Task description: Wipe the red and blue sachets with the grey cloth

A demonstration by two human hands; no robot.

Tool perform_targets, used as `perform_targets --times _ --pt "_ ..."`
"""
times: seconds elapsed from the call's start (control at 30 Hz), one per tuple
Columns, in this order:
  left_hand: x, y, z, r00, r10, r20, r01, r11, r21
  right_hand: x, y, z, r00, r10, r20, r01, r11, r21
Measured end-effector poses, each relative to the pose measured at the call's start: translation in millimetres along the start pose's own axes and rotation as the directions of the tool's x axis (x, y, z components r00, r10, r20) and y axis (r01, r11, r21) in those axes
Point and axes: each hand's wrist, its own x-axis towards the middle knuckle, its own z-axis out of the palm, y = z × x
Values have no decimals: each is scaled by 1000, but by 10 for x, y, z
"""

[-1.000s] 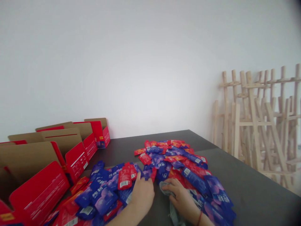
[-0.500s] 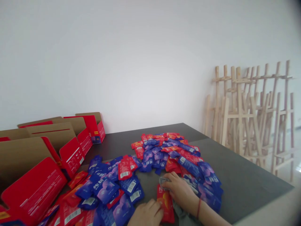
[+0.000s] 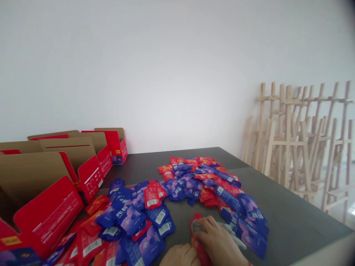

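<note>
A red pouch (image 3: 202, 251) with an orange picture lies on the dark table in front of me, partly covered by both hands. My right hand (image 3: 216, 238) is closed over a crumpled grey cloth (image 3: 197, 225) and presses it against the pouch. Part of the cloth sticks out to the right, beyond the knuckles. At the bottom edge of the view, my left hand (image 3: 181, 255) has its fingers curled at the pouch's left side; its lower part is cut off. To the left spreads a heap of blue and red pouches (image 3: 129, 218).
Another band of blue and red pouches (image 3: 191, 181) curves from the back down the right side. Open red cardboard boxes (image 3: 50, 218) stand in rows at the left. Wooden easels (image 3: 288, 136) lean by the white wall, beyond the table's (image 3: 294, 221) right edge.
My right hand has slid down the red pouch with the cloth, and the pouch's top end now shows above it. My left hand has curled tighter. The view has shifted slightly.
</note>
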Motion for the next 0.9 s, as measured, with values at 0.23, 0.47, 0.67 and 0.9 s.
perform_targets --times 0.23,0.47,0.67,0.9 --pt "-6 46 -58 996 -30 83 29 1000 13 209 -6 -205 996 92 13 -92 995 30" --pt "37 76 -123 993 -78 91 80 996 -28 -500 40 136 991 -134 -2 134 991 -2" --pt "68 54 -177 992 -72 99 79 995 -68 -310 47 -77 999 -4 54 2 999 47" --pt "55 61 -245 986 -105 127 115 991 -72 74 30 -276 998 -10 56 9 1000 18"
